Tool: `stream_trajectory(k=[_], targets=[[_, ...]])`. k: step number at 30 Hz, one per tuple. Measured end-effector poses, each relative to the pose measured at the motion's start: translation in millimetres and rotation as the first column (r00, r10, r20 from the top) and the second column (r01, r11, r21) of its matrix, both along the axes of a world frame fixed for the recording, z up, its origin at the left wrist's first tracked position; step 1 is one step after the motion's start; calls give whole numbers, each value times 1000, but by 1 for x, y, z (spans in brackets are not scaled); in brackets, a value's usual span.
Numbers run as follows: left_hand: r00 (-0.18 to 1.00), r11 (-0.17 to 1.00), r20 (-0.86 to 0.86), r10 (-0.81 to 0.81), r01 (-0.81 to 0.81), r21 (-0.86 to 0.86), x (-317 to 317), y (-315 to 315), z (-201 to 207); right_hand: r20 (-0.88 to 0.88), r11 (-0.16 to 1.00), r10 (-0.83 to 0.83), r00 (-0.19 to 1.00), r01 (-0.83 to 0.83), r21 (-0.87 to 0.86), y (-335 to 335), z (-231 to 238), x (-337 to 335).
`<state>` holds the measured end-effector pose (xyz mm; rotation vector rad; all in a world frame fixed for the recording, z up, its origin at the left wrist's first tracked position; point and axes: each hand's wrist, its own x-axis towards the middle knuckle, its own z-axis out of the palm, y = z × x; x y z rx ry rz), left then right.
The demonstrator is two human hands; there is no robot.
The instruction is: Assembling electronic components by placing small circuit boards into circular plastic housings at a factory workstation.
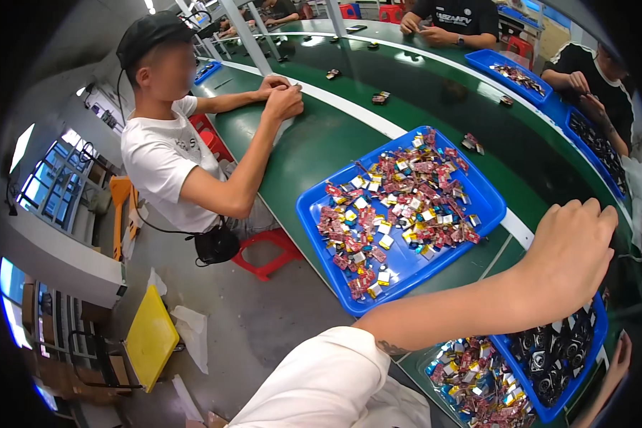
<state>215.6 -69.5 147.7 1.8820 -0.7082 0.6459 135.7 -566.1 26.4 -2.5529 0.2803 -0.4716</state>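
Note:
My left arm, in a white sleeve, reaches across to the right. My left hand (572, 250) is raised over the green table with its fingers curled in, and whatever they hold is hidden. Below its wrist stands a blue tray (598, 342) of black plastic housings (549, 357) with round, lens-like parts. My right hand (620, 353) shows only partly at the right rim beside this tray; most of its fingers are lost in the dark edge. Left of my left hand lies a large blue tray (488, 203) heaped with small red circuit boards (421, 185) with silver-and-yellow battery cells.
A clear tray (435, 378) of similar boards sits under my forearm. A white-edged conveyor belt (435, 93) carries scattered small assemblies (380, 98). A co-worker (171, 157) sits at the left on a red stool (267, 253); others work across the belt beside blue trays (510, 75).

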Motion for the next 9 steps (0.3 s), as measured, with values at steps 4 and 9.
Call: stream_trajectory(k=[4,9], targets=[[992,993,53,-113,114,-17,-3,-12,7,76,860,508,858,-499,-106,213,68,-88],[987,986,10,-160,159,57,-4,-14,5,-333,611,712,619,-779,-141,310,70,-95]])
